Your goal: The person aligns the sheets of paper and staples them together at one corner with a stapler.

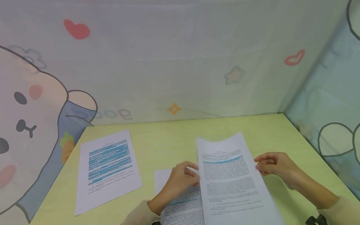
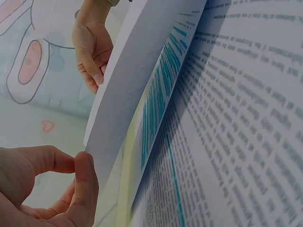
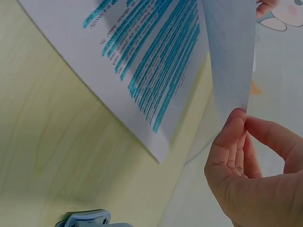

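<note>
Both hands hold up a printed sheet of paper point(image 1: 230, 187) with one blue highlighted line, raised off the table. My left hand point(image 1: 180, 179) pinches its left edge between thumb and fingers. At the opposite edge, the right hand point(image 1: 274, 164) pinches the paper with thumb and fingertips. Below the left hand lies another printed sheet point(image 1: 182, 212), partly covered by the hand and the raised sheet. Under the raised paper, the right wrist view shows a heavily blue-highlighted sheet point(image 3: 142, 71) on the table; the raised sheet hides it in the head view.
On the left of the pale yellow-green table point(image 1: 163, 140) lies a separate sheet with dense blue highlighting point(image 1: 109, 168). A dark object point(image 1: 316, 220) sits by the right sleeve. A cartoon-printed cloth point(image 1: 168, 62) hangs behind the table.
</note>
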### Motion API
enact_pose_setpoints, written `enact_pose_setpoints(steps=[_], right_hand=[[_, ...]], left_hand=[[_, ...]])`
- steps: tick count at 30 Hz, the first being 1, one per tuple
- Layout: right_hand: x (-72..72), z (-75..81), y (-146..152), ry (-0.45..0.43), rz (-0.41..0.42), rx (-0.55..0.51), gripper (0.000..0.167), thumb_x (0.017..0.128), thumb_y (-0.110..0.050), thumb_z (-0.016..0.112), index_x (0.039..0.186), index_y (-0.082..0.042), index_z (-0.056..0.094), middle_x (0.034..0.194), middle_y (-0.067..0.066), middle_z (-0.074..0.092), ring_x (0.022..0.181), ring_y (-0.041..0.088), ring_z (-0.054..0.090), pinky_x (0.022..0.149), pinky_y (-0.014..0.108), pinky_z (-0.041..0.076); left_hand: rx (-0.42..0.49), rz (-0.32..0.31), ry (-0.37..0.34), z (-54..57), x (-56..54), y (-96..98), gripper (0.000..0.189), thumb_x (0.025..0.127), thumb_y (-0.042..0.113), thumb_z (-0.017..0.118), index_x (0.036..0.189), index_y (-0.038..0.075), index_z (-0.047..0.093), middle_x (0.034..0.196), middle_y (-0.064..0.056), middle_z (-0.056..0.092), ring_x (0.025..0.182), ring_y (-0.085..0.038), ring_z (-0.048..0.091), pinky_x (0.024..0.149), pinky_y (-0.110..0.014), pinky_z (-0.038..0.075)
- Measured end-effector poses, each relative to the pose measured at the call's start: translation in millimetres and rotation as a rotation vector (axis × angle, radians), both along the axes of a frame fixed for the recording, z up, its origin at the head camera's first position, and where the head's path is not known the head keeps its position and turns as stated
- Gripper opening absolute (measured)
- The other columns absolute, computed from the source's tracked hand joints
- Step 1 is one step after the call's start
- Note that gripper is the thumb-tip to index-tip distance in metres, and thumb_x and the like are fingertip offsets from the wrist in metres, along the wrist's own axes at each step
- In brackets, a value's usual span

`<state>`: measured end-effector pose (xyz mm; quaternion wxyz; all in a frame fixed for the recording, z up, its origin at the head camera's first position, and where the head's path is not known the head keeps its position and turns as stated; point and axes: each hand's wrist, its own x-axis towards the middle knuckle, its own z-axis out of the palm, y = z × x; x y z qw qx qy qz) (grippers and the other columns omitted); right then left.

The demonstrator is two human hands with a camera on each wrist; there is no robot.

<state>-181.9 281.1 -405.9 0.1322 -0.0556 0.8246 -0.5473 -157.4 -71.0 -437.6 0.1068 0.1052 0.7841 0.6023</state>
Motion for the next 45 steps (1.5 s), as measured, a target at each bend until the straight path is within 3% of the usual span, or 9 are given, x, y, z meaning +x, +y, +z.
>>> enact_pose_setpoints(steps=[7,23,30,45], right_hand=[[2.4,-3.5,8.1,-0.017,0.022,-0.014,0.038,0.091,-0.009,0.072,0.117,0.016,0.059,0.090,0.009,0.070,0.077,0.020,0.067,0.072,0.038,0.061],[6.2,-8.4,16.8,-0.026,0.064,-0.007,0.038,0.092,-0.009,0.071,0.117,0.016,0.058,0.089,0.009,0.068,0.077,0.020,0.067,0.071,0.037,0.061],[5.5,-9.9,19.1,-0.025,0.084,-0.024,0.038,0.092,-0.009,0.071,0.116,0.017,0.058,0.088,0.008,0.069,0.076,0.019,0.067,0.071,0.037,0.061],[4.8,-13.6,22.2,-0.033,0.091,-0.024,0.038,0.091,-0.008,0.071,0.115,0.019,0.057,0.087,0.008,0.068,0.075,0.019,0.067,0.070,0.037,0.061]], left_hand=[[-0.035,-0.006,-0.006,-2.5,3.3,7.1,0.031,0.083,0.006,0.068,0.113,0.001,0.063,0.084,-0.004,0.070,0.069,-0.019,0.071,0.070,-0.034,0.060],[-0.096,-0.019,0.011,-15.0,6.9,16.3,0.034,0.075,0.003,0.068,0.109,0.002,0.064,0.075,-0.001,0.069,0.061,-0.016,0.068,0.059,-0.025,0.056],[-0.087,-0.052,-0.009,-15.1,10.2,17.3,0.034,0.076,0.002,0.068,0.110,0.000,0.063,0.076,-0.002,0.069,0.063,-0.015,0.068,0.060,-0.025,0.057],[-0.088,-0.057,-0.019,-22.6,12.0,20.1,0.033,0.076,-0.001,0.069,0.108,-0.002,0.063,0.072,0.000,0.068,0.062,-0.014,0.068,0.059,-0.023,0.057]])
